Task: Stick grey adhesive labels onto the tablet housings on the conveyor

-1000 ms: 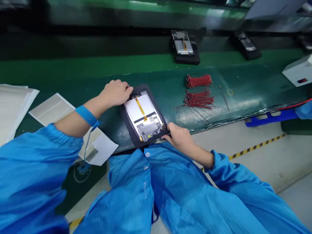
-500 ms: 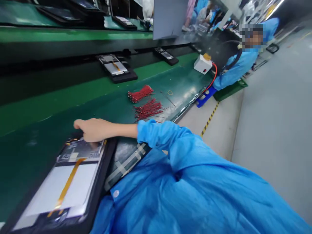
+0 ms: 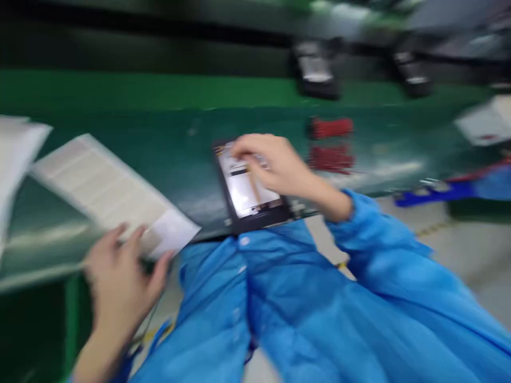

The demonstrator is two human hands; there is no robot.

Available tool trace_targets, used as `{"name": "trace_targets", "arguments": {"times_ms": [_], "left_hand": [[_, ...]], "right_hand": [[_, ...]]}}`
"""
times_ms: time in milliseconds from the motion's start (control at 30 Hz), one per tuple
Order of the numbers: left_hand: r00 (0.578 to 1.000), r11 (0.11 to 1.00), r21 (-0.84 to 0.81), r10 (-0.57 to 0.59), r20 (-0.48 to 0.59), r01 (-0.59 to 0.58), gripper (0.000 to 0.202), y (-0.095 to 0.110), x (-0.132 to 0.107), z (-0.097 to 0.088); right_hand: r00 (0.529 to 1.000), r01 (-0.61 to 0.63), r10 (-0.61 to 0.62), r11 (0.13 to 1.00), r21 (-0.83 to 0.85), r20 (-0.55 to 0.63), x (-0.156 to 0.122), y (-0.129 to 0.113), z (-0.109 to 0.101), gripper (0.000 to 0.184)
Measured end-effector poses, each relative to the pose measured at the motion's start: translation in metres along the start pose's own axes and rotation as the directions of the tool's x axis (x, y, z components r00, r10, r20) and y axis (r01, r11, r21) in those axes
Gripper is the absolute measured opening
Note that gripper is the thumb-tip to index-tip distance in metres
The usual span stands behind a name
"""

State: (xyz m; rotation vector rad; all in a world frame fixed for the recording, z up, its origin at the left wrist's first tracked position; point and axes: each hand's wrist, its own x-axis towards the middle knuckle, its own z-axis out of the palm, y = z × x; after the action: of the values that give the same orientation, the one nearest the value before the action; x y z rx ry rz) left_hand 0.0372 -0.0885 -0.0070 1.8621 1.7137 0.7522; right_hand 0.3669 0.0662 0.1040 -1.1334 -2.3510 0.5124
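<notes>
My left hand (image 3: 123,271) is at the lower left, fingers spread over the near end of a pale sheet of rectangular stickers (image 3: 99,181). Whether the fingertips touch the sheet is too blurred to tell. In the middle lies an opened tablet-like device (image 3: 261,219) in a black frame, with a white battery and an orange-brown ribbon strip showing. Over its upper part is my right hand (image 3: 275,162), thumb and fingers curled together. Anything between those fingertips is hidden.
Two bundles of red wires (image 3: 331,159) lie right of the device. Similar opened devices (image 3: 315,69) sit along the back strip. White paper (image 3: 16,154) is at the far left, a white box (image 3: 483,122) at the far right. The green bench's (image 3: 191,197) front edge runs near my body.
My view has swung left and down, so my left hand and the sticker sheet now show. My right hand has stayed over the device's upper part, its fingers now curled inward.
</notes>
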Motion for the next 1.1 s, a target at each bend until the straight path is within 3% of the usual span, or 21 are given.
{"name": "trace_targets", "arguments": {"times_ms": [100,233,367,467,567,633,700,800,967,1033,1100], "left_hand": [[0.998,0.961,0.274,0.051,-0.033,-0.04,0.063,-0.016,-0.008,-0.002],[0.992,0.948,0.318,0.07,-0.105,-0.034,0.041,-0.025,-0.014,0.01],[0.988,0.977,0.205,0.081,-0.132,-0.053,0.035,-0.015,-0.023,0.012],[0.975,0.994,0.101,0.049,-0.216,-0.028,0.052,-0.01,-0.03,0.012],[0.931,0.963,-0.26,-0.153,-0.33,0.066,0.077,-0.008,-0.037,0.013],[0.931,0.819,-0.564,-0.281,-0.234,0.106,0.074,-0.005,-0.037,0.013],[0.937,0.674,-0.719,-0.337,-0.096,0.169,0.079,0.002,-0.032,0.014],[0.913,0.624,-0.739,-0.406,-0.029,0.254,0.101,0.018,-0.021,0.013],[0.909,0.747,-0.636,-0.38,-0.169,0.194,0.104,0.034,-0.011,0.011],[0.922,0.78,-0.603,-0.34,-0.183,0.168,0.098,0.031,-0.009,0.009],[0.934,0.813,-0.557,-0.312,-0.173,0.169,0.074,0.024,-0.008,0.006]], "right_hand": [[0.998,0.065,-0.062,0.979,0.192,-0.022,-0.038,-0.011,0.017,0.028],[0.988,0.138,-0.151,0.945,0.296,0.019,-0.053,-0.05,0.079,0.027],[0.955,0.251,-0.262,0.963,0.093,0.137,-0.037,-0.07,0.138,0.034],[0.93,0.332,-0.315,0.941,-0.068,0.188,-0.022,-0.064,0.161,0.03],[0.948,0.317,-0.315,0.945,-0.078,0.037,-0.02,-0.057,0.166,0.031],[0.94,0.339,-0.339,0.94,-0.032,-0.021,-0.024,-0.056,0.162,0.03],[0.925,0.379,-0.379,0.925,0.028,0.012,-0.027,-0.059,0.158,0.028],[0.936,0.341,-0.349,0.93,0.135,0.041,-0.027,-0.066,0.154,0.033],[0.983,0.183,-0.184,0.96,0.212,-0.016,-0.014,-0.071,0.157,0.03],[0.987,0.161,-0.16,0.956,0.244,-0.026,-0.01,-0.07,0.159,0.029],[0.989,0.151,-0.148,0.954,0.26,-0.033,-0.008,-0.071,0.161,0.03]]}}
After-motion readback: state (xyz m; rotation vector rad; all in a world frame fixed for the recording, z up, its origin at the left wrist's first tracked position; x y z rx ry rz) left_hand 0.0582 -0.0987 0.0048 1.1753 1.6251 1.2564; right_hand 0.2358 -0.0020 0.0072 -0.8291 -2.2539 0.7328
